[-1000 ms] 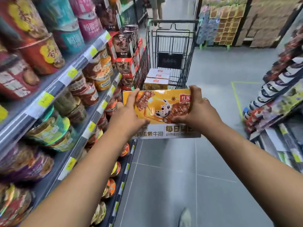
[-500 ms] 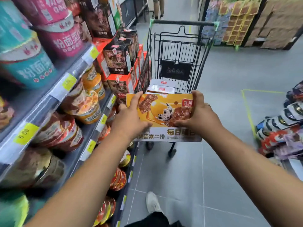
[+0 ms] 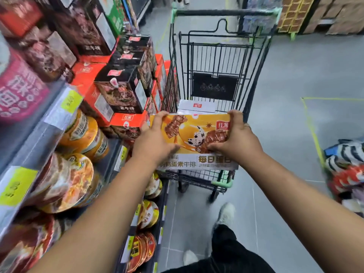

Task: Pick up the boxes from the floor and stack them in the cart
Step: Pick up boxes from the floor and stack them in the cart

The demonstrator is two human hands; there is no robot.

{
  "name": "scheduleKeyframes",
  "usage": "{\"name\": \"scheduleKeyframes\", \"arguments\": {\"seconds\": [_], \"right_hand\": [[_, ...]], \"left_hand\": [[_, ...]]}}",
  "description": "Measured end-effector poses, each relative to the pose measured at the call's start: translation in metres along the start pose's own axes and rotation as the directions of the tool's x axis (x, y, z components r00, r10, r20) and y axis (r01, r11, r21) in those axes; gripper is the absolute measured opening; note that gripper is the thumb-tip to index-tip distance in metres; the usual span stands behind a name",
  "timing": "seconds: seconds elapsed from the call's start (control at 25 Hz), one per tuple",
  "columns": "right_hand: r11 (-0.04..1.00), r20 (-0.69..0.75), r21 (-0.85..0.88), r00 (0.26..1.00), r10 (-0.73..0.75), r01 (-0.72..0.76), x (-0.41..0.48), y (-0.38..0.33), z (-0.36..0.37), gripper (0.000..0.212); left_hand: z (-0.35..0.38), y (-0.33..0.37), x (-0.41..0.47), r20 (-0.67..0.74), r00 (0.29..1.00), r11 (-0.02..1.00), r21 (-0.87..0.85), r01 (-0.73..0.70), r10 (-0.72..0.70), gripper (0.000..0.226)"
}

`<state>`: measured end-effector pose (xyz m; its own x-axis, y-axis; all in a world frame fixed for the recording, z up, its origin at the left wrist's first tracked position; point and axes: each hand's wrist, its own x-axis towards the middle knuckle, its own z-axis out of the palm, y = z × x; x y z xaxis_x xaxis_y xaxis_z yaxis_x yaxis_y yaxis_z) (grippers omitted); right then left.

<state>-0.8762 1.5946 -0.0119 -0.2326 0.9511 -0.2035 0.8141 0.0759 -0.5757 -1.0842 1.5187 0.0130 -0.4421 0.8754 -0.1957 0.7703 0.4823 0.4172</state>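
While I grip the orange box by its short ends, left hand and right hand each curled round an edge, its long axis runs left–right across the cart. Box hangs over the near rim. White boxes lie in the basket just beyond it. Judgement: carry it farther, then lower; neither hand is nearer.

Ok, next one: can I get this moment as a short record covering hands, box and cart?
left hand: grips the left end of the orange box
right hand: grips its right end
orange box: held over the near end of the cart, not yet set down
cart: white boxes inside
person's left: noodle bowls
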Motion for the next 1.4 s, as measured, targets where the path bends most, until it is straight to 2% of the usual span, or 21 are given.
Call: {"name": "scheduleKeyframes", "arguments": {"seconds": [0.28, 0.4, 0.68, 0.84, 1.04, 1.28, 1.4], "right_hand": [[1.000, 0.095, 0.007, 0.995, 0.011, -0.012, 0.117, 0.019, 0.015, 0.092], [0.996, 0.148, -0.018, 0.985, 0.089, -0.087, 0.149, 0.036, 0.040, 0.086], [0.968, 0.216, 0.012, 0.946, 0.242, -0.250, 0.192, 0.075, 0.123, 0.063], [0.957, 0.230, -0.002, 0.932, 0.282, -0.289, 0.204, 0.091, 0.171, 0.052], [0.956, 0.209, -0.058, 0.932, 0.295, -0.289, 0.215, 0.110, 0.223, 0.047], [0.956, 0.239, -0.126, 0.927, 0.290, -0.266, 0.218, 0.131, 0.258, 0.035], [0.964, 0.264, -0.151, 0.930, 0.255, -0.221, 0.218, 0.137, 0.269, 0.027]], "left_hand": [[0.045, 0.012, 0.111, 0.047, 0.996, 0.997, -0.020, 0.081, -0.080, 0.079], [0.077, 0.004, 0.140, 0.085, 0.988, 0.991, -0.025, 0.129, -0.126, 0.076], [0.153, -0.043, 0.189, 0.169, 0.960, 0.970, -0.057, 0.237, -0.225, 0.058], [0.190, -0.072, 0.216, 0.260, 0.940, 0.974, 0.007, 0.225, -0.219, 0.054], [0.234, -0.097, 0.243, 0.259, 0.932, 0.967, 0.047, 0.249, -0.253, 0.047], [0.274, -0.118, 0.246, 0.209, 0.947, 0.967, -0.012, 0.253, -0.245, 0.040], [0.286, -0.124, 0.244, 0.229, 0.941, 0.966, -0.002, 0.257, -0.250, 0.033]]}}
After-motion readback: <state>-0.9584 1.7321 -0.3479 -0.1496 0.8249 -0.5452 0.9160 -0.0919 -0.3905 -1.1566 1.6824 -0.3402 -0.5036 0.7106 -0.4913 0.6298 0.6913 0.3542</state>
